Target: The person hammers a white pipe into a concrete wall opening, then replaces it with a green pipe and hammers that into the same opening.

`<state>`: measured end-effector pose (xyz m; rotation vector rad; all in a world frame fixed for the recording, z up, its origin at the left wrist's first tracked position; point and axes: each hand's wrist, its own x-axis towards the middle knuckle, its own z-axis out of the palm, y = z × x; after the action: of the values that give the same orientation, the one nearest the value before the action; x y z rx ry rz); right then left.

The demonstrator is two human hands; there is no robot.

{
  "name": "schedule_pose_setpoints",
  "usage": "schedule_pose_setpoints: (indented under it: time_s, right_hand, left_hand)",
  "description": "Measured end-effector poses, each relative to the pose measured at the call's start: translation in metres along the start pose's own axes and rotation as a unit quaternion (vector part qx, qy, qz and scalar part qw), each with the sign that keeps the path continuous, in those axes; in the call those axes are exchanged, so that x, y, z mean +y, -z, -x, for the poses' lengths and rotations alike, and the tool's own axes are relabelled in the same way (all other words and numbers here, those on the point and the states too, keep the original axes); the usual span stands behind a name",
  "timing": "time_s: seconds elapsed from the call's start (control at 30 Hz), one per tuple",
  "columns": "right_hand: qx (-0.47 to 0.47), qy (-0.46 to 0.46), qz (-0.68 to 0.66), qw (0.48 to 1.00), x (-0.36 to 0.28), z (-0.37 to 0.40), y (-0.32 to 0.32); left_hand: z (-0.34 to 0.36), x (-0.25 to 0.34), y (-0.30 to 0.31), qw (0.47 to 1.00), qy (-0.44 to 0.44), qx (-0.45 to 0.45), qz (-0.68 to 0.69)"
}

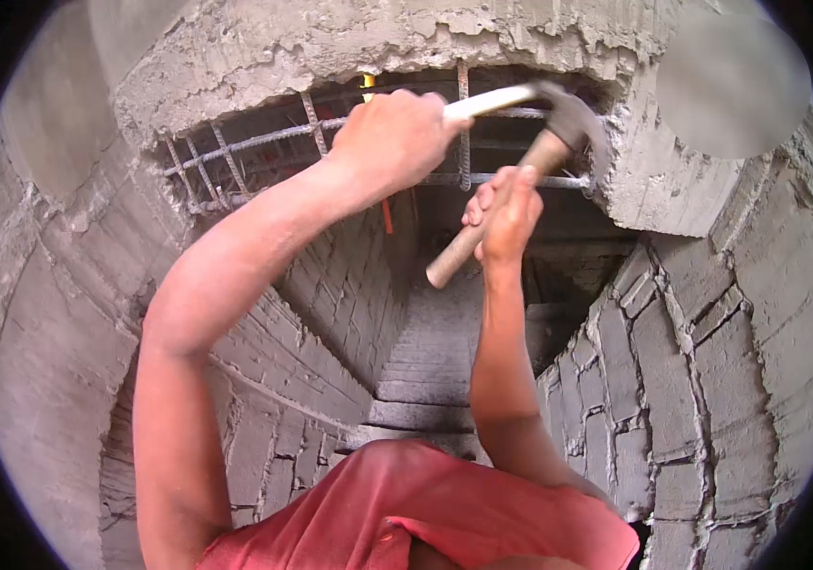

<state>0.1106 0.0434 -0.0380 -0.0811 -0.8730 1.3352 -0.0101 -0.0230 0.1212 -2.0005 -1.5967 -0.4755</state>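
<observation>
Left hand (pixel 395 135) grips a pale-handled steel hammer (pixel 570 112), its head meeting the brown wooden rod (pixel 452 258) clasped in the right hand (pixel 506 214), just below the exposed grey rebar grid (pixel 236 157).

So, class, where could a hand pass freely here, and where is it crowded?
Free: the passage between the left brick wall and the right brick wall, under the rebar. Crowded: by the broken concrete edge, where left hand, hammer, right hand and chisel meet.
</observation>
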Motion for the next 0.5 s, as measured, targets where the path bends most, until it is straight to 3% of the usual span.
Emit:
schedule_pose_setpoints:
  time_s: [0.07,0.1,0.13,0.17,0.2,0.27,0.4,0.47,0.5]
  right_hand:
    - [0.034,0.150,-0.023,0.988,-0.010,0.011,-0.005]
    - [-0.086,0.138,-0.264,0.951,-0.017,0.012,0.010]
    - [-0.069,0.235,-0.202,0.948,-0.034,0.025,-0.001]
    - [-0.136,0.310,-0.149,0.929,-0.046,0.027,0.012]
    - [-0.116,0.387,-0.090,0.910,-0.059,0.036,0.008]
    - [-0.095,0.449,-0.082,0.885,-0.067,0.050,0.014]
    - [-0.078,0.404,-0.040,0.911,-0.057,0.069,0.054]
    - [-0.001,0.286,0.013,0.958,-0.060,0.078,0.066]
    - [0.027,0.278,0.052,0.959,-0.062,0.079,0.067]
  left_hand:
    - [-0.005,0.000,0.003,1.000,0.002,0.000,0.009]
    - [-0.006,-0.003,0.002,1.000,0.015,0.000,0.005]
    - [-0.004,-0.005,0.000,1.000,0.025,-0.005,0.001]
    - [-0.004,-0.004,-0.002,0.999,0.040,-0.016,-0.004]
    - [-0.003,-0.003,-0.002,0.999,0.038,-0.021,-0.008]
    - [-0.003,0.001,-0.002,0.997,0.049,-0.027,0.059]
    - [0.021,0.011,-0.005,0.990,0.040,-0.044,0.126]
    - [0.049,0.021,-0.017,0.974,0.022,-0.073,0.213]
    - [0.064,0.029,-0.024,0.971,0.019,-0.110,0.213]
